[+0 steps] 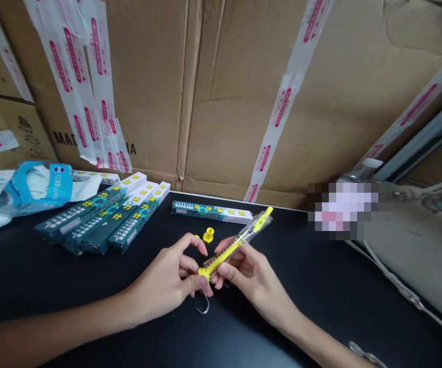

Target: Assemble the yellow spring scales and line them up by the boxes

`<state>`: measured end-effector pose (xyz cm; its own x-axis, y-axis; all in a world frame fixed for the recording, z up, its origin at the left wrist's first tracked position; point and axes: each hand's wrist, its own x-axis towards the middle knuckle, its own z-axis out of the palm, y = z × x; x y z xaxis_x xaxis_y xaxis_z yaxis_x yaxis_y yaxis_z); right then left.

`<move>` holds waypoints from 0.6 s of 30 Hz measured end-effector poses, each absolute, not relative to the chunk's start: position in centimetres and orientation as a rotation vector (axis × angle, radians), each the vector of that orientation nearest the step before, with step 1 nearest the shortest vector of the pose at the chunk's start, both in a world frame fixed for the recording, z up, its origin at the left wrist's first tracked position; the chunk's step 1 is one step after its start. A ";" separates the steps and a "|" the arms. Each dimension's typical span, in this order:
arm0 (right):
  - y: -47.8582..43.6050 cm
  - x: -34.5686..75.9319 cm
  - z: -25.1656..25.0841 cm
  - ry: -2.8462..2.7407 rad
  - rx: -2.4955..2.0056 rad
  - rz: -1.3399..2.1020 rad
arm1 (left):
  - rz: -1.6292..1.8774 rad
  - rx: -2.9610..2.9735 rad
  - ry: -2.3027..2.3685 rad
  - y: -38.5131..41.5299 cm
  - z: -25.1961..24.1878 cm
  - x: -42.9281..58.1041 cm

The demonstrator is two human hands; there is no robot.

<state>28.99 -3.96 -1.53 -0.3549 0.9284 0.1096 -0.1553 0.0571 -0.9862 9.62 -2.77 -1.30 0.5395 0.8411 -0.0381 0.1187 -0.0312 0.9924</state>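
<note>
A clear tube with a yellow inner rod and a metal hook at its lower end, a spring scale (239, 240), lies slanted between both hands above the black table (52, 286). My right hand (243, 268) grips the tube's middle from below. My left hand (175, 278) pinches the yellow lower end, where the hook (204, 305) hangs down. A small yellow cap (208, 235) sits on the table just behind my left fingers.
Three teal-and-white boxes (106, 217) lie side by side at the left, a fourth (211, 212) behind the hands. A blue-and-white plastic bag (25, 191) is at the far left. Taped cardboard cartons (224, 92) wall the back. A grey padded object (416, 250) sits right.
</note>
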 end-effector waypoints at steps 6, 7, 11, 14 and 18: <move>-3.9 29.4 -0.7 -1.364 -0.842 1.382 | 0.739 1.546 0.840 -2.5 -0.6 9.6; -3.9 29.5 -0.6 -1.359 -0.833 1.362 | 0.733 1.526 0.854 -2.4 -0.5 9.6; -3.7 29.9 -0.4 -1.386 -0.782 1.356 | 0.658 1.474 0.931 -2.0 -0.9 9.8; -4.0 30.0 -0.1 -1.387 -0.744 1.369 | 0.671 1.604 0.935 -2.0 -1.2 9.7; -4.3 29.8 0.0 -1.364 -0.708 1.342 | 0.712 1.842 0.970 -2.2 -0.8 9.6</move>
<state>29.82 -4.33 0.04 -0.2776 0.9235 0.2647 -0.2493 0.1969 -0.9482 9.58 -2.24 -0.82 0.5247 0.8481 0.0741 0.3251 -0.2800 0.9033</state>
